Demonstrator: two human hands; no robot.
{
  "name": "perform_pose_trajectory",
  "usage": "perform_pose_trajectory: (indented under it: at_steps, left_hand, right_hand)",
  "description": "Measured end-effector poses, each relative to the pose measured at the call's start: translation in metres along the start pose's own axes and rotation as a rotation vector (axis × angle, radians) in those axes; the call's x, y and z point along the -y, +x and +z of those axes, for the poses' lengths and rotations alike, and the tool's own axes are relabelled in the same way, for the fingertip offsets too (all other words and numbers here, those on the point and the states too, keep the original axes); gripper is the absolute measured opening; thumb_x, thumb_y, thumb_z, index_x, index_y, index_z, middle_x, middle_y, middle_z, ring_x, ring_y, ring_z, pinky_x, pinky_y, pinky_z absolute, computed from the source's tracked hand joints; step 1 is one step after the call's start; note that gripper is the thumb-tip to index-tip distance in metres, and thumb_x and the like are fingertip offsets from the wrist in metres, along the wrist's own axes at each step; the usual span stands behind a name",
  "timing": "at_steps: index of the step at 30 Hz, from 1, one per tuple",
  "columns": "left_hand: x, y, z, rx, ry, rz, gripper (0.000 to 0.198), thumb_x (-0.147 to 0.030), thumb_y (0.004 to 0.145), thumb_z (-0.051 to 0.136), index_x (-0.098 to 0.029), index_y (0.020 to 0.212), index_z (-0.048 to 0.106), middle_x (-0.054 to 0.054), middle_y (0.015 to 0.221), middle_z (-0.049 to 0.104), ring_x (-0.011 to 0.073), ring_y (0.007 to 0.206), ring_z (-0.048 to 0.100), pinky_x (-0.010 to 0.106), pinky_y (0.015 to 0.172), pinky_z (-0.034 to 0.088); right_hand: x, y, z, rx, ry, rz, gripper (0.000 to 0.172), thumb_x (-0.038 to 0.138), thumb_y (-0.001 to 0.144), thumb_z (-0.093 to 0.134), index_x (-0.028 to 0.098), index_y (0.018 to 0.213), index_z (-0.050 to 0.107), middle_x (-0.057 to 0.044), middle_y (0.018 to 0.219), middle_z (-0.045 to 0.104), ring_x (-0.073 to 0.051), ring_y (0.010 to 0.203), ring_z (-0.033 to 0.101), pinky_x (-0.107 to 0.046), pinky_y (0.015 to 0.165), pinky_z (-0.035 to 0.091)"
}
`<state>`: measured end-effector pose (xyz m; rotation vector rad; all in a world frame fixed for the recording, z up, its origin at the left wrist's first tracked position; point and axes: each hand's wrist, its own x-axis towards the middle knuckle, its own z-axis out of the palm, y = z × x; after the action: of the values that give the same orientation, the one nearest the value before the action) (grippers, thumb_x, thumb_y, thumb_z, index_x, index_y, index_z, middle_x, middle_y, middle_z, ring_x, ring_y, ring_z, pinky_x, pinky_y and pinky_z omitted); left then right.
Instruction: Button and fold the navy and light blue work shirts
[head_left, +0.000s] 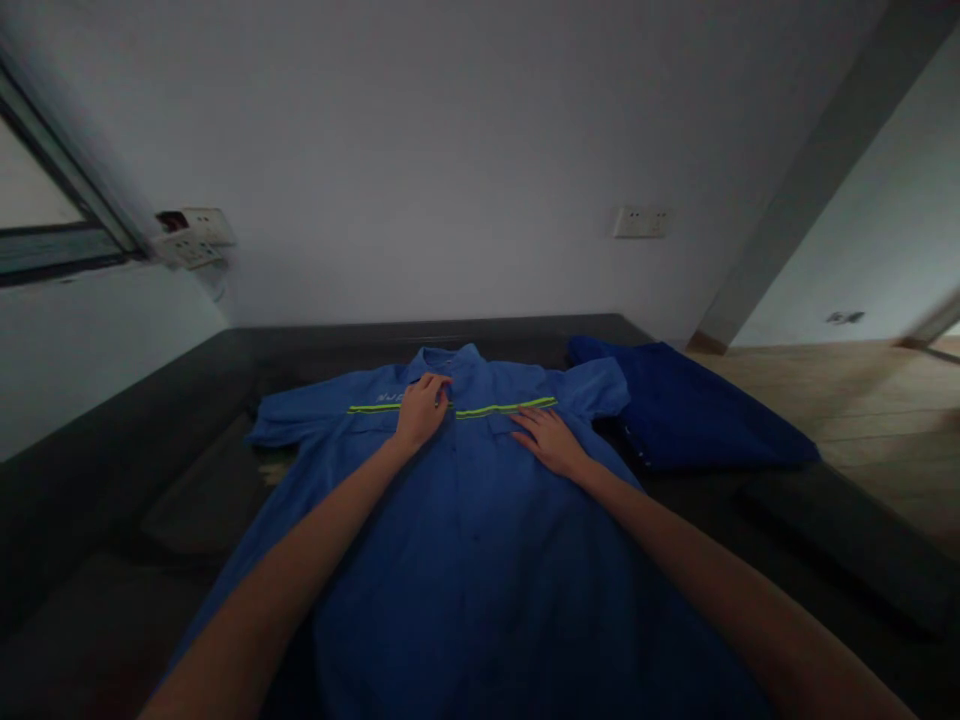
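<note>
A blue short-sleeved work shirt (465, 560) lies spread front up, its collar away from me. A yellow-green stripe crosses its chest, and white lettering shows beside my left hand (421, 412). That hand is closed, its bent fingers and thumb pinching the shirt at the front placket below the collar. My right hand (551, 440) rests flat on the chest near the pocket flap, fingers spread, holding nothing. Low light hides the shirt's lower part in shadow.
The shirt lies on a dark sofa-like surface (187, 480) against a pale wall. To the right are a folded darker blue cloth (697, 410) and a dark flat cushion-like block (847, 540). Wall sockets (641, 222) sit above; wooden flooring (840, 395) shows at far right.
</note>
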<state>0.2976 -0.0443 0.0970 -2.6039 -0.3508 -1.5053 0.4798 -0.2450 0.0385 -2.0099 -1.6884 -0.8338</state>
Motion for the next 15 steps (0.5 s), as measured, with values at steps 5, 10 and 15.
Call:
perform_pose_trajectory:
  at_steps: [5,10,15]
  left_hand:
    - [0.016,-0.066,-0.068,0.197,0.188,-0.024,0.027,-0.019,0.085,0.045,-0.02,0.106,0.062,0.007,0.112,0.064,0.0232,0.107,0.057,0.036,0.094,0.043]
    - [0.044,-0.123,-0.133,0.304,0.418,-0.182,0.035,-0.026,0.087,0.041,-0.018,0.115,0.06,0.011,0.12,0.06,0.026,0.111,0.055,0.038,0.095,0.043]
    - [0.045,-0.175,-0.178,0.417,0.53,-0.492,0.059,-0.053,0.087,0.031,-0.01,0.122,0.051,0.02,0.117,0.056,0.0345,0.105,0.058,0.044,0.086,0.047]
  right_hand:
    - [0.003,-0.007,-0.012,-0.155,-0.008,-0.046,0.04,0.035,0.096,0.039,0.014,0.123,0.06,-0.013,0.123,0.063,-0.025,0.115,0.056,-0.041,0.101,0.041]
    - [-0.013,-0.042,-0.044,-0.249,0.04,0.019,0.036,0.028,0.092,0.041,0.012,0.116,0.062,-0.014,0.118,0.065,-0.026,0.113,0.057,-0.042,0.1,0.042]
    - [-0.041,-0.122,-0.095,-0.094,0.126,0.335,0.037,0.037,0.09,0.041,0.017,0.106,0.067,-0.01,0.104,0.071,-0.024,0.093,0.065,-0.036,0.084,0.049]
